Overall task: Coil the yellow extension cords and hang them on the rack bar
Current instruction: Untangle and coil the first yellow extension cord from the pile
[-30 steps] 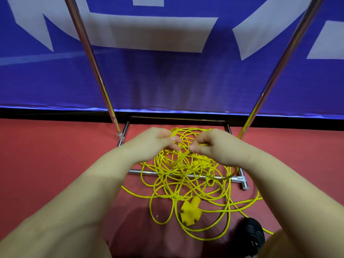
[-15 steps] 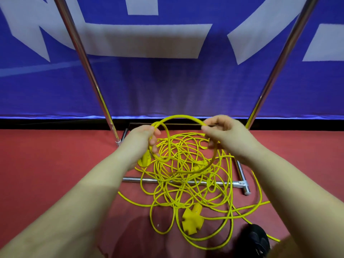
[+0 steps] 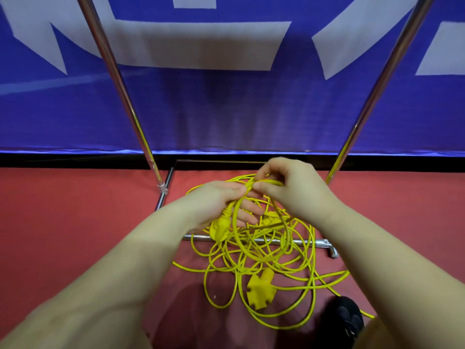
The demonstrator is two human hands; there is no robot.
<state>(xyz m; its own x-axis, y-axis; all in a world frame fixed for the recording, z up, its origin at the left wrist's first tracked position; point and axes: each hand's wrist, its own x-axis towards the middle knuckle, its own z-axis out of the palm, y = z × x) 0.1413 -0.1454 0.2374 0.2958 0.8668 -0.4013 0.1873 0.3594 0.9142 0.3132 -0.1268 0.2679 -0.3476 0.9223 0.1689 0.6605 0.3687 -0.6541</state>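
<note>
We are holding one loop of thin yellow extension cord, our left hand curling under its plug end and our right hand pinching the loop's top between thumb and fingers. The rest of the cord is lying tangled on the red floor, draping over the chrome rack's base rail. Behind, a blue banner with white shapes is hanging. The rack's two uprights are running out of view above, a dark shoe is showing only partly, and we cannot separate individual cords.
</note>
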